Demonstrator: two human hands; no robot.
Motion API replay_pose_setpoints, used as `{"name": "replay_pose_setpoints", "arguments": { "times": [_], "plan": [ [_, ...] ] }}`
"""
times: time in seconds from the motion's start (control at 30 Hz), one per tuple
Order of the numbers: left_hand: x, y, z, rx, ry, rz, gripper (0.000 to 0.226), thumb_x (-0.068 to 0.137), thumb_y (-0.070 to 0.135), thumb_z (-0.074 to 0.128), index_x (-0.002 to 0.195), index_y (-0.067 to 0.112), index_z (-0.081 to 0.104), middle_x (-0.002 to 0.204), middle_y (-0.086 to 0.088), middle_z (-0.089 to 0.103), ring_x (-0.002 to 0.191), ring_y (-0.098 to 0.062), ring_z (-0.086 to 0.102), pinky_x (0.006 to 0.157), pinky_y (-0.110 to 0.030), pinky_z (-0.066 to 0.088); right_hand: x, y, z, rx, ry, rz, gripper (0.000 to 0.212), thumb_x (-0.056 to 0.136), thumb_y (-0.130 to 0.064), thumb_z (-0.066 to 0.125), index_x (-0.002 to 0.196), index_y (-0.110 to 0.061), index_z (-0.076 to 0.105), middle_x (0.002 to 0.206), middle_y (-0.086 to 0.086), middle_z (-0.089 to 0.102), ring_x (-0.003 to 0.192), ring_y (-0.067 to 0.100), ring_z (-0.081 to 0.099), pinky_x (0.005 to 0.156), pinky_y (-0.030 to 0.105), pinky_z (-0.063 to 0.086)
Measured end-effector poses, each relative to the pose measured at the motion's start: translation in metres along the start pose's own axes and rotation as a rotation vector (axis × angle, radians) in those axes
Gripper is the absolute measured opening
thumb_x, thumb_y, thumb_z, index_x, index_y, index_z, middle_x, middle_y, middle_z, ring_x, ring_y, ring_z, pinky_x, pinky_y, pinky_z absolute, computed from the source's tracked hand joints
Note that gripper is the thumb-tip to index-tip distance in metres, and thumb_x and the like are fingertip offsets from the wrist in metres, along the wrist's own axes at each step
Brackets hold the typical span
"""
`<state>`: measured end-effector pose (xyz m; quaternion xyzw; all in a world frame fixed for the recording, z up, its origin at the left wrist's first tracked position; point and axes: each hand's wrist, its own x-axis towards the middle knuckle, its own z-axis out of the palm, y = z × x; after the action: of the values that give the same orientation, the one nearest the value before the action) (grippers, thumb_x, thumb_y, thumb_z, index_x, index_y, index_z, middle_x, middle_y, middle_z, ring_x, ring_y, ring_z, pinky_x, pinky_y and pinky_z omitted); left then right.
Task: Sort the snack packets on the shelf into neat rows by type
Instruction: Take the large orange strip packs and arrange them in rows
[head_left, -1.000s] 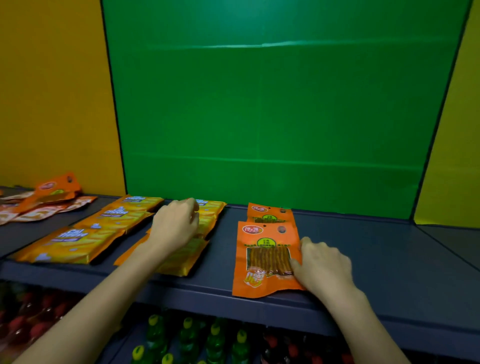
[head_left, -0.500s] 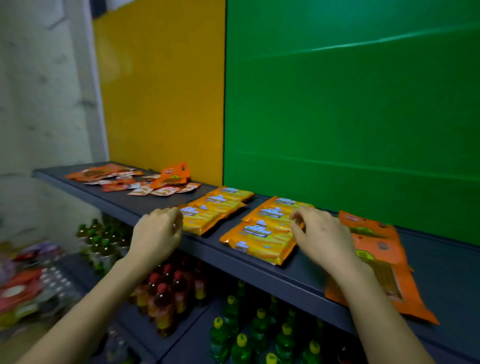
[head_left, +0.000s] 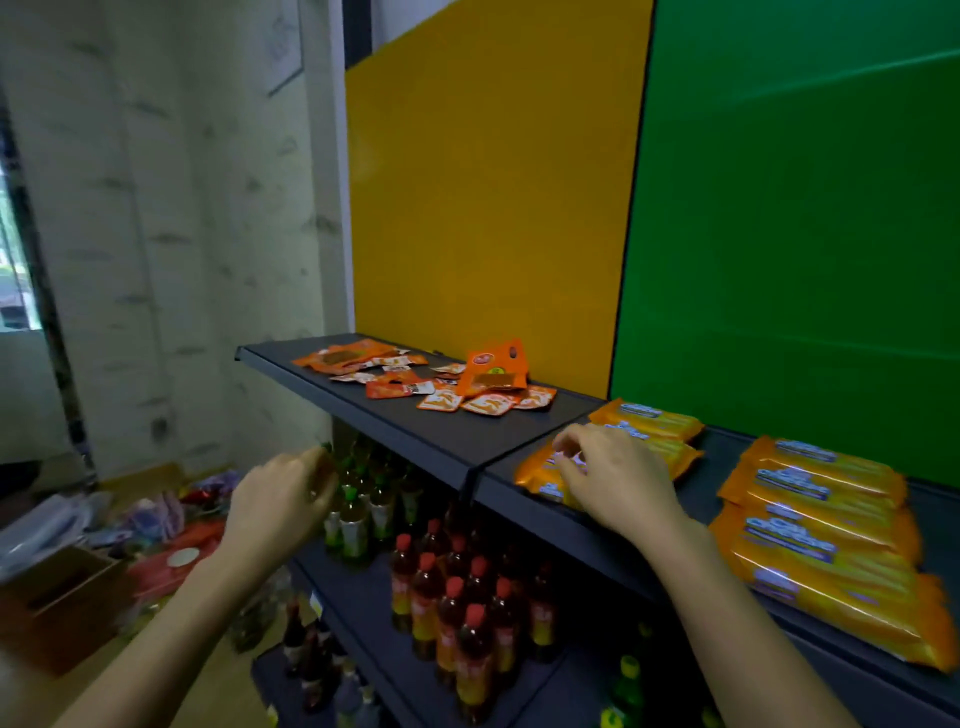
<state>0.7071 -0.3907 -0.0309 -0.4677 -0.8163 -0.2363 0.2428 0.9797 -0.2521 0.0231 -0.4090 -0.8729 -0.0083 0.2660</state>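
1. At lower left, the left hand (head_left: 283, 499) hangs loosely curled, empty.
2. Centre right, the right hand (head_left: 615, 480) lies curled on long yellow-orange foil biscuit packets (head_left: 654, 422), seemingly squaring that row; whether it pinches one, I cannot tell.
3. Above centre, jumbled small orange sachets (head_left: 457, 397) on the dark metal shelf (head_left: 441, 431) likely come next.

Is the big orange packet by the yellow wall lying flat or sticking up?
Sticking up. The big orange packet leans tilted over the small packets, its top edge lifted off the shelf.
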Motion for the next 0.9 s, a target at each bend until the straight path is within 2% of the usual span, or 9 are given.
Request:
{"name": "replay_pose_setpoints", "arguments": {
  "times": [0.3, 0.43, 0.57, 0.67, 0.77, 0.9],
  "plan": [
    [0.098, -0.109, 0.037, -0.058, -0.015, 0.058, 0.020, 0.090, 0.030, 0.052, 0.101, 0.018, 0.063, 0.097, -0.006, 0.068, 0.091, -0.025, 0.063, 0.071, -0.032, 0.046, 0.110, -0.079, 0.061, 0.026, 0.016, 0.134, 0.024, 0.093, -0.029, 0.047, 0.113, -0.026, 0.061, 0.118, -0.001, 0.064, 0.110, 0.025, 0.057, 0.085, 0.036, 0.047],
    [0.132, -0.138, 0.059, -0.094, -0.051, 0.077, 0.020, 0.090, 0.031, 0.051, 0.100, 0.017, 0.062, 0.097, -0.005, 0.069, 0.090, -0.025, 0.063, 0.065, -0.030, 0.043, 0.148, -0.098, 0.082, 0.018, -0.017, 0.192, 0.026, 0.094, -0.028, 0.048, 0.116, -0.022, 0.060, 0.119, 0.001, 0.063, 0.109, 0.023, 0.058, 0.082, 0.034, 0.047],
    [0.164, -0.155, 0.082, -0.124, -0.063, 0.084, 0.020, 0.089, 0.031, 0.050, 0.101, 0.018, 0.061, 0.099, -0.005, 0.070, 0.092, -0.027, 0.065, 0.070, -0.035, 0.050, 0.188, -0.100, 0.104, 0.016, -0.042, 0.282, 0.026, 0.092, -0.024, 0.049, 0.115, -0.019, 0.061, 0.123, 0.005, 0.062, 0.110, 0.026, 0.057, 0.086, 0.038, 0.049],
    [0.187, -0.163, 0.102, -0.171, -0.060, 0.087, 0.020, 0.090, 0.030, 0.051, 0.099, 0.016, 0.061, 0.098, -0.006, 0.069, 0.092, -0.027, 0.064, 0.071, -0.036, 0.048, 0.219, -0.096, 0.118, 0.001, -0.074, 0.371, 0.029, 0.091, -0.024, 0.051, 0.116, -0.014, 0.062, 0.122, 0.011, 0.061, 0.110, 0.029, 0.057, 0.086, 0.038, 0.049],
    [0.212, -0.174, 0.122, -0.193, -0.069, 0.107, 0.019, 0.090, 0.030, 0.050, 0.097, 0.016, 0.060, 0.097, -0.004, 0.068, 0.091, -0.025, 0.063, 0.067, -0.034, 0.045, 0.247, -0.087, 0.138, -0.012, -0.075, 0.460, 0.033, 0.090, -0.031, 0.055, 0.114, -0.009, 0.060, 0.119, 0.014, 0.061, 0.107, 0.030, 0.057, 0.083, 0.036, 0.048],
    [0.253, -0.192, 0.151, -0.227, -0.044, 0.153, 0.014, 0.090, 0.031, 0.051, 0.095, 0.020, 0.058, 0.095, 0.000, 0.067, 0.089, -0.020, 0.061, 0.065, -0.030, 0.043, 0.285, -0.073, 0.171, -0.038, -0.097, 0.568, 0.050, 0.086, -0.042, 0.059, 0.119, -0.004, 0.055, 0.125, 0.017, 0.056, 0.114, 0.032, 0.053, 0.089, 0.038, 0.046]
  ]
}}
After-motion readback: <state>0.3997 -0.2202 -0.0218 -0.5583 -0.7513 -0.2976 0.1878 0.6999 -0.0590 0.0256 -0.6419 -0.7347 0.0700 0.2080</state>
